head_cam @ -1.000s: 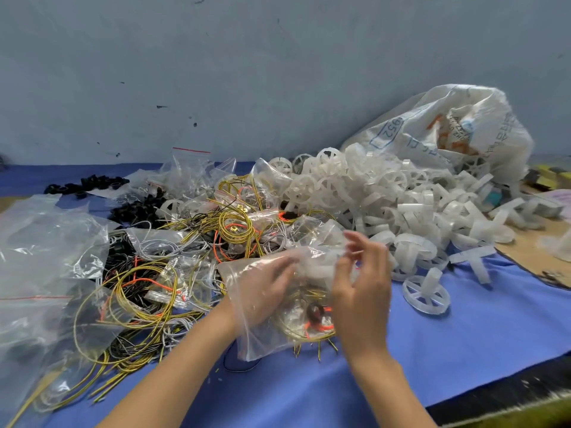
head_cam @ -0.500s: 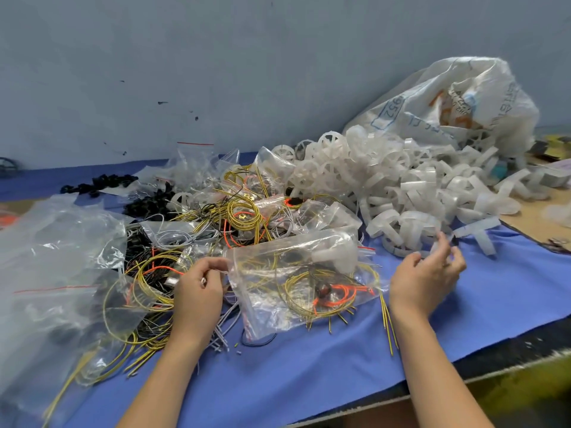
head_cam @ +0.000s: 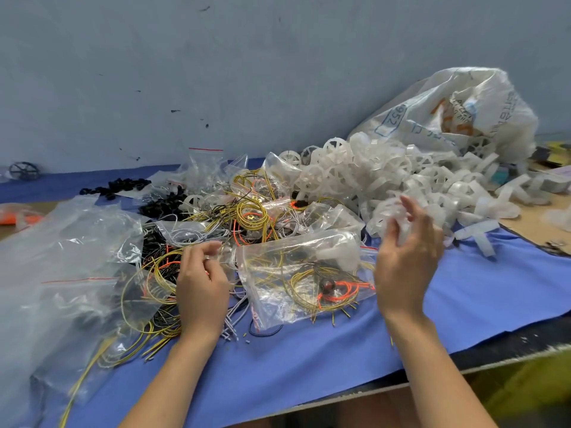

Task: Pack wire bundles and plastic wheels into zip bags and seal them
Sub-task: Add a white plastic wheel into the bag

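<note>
Nearest the camera a zip bag (head_cam: 296, 273) lies flat on the blue cloth (head_cam: 309, 366), between both hands, with a yellow and orange wire bundle (head_cam: 327, 288) and a white wheel inside. The left hand (head_cam: 200, 282) sits at the bag's left edge, fingers pinched together on clear plastic there. The right hand (head_cam: 408, 251) is lifted just right of the bag, fingers curled round a white plastic wheel (head_cam: 398, 217), blurry though. Further back are loose wires (head_cam: 250, 217), the wheel pile (head_cam: 401, 177) and a big white sack (head_cam: 457, 109)
</note>
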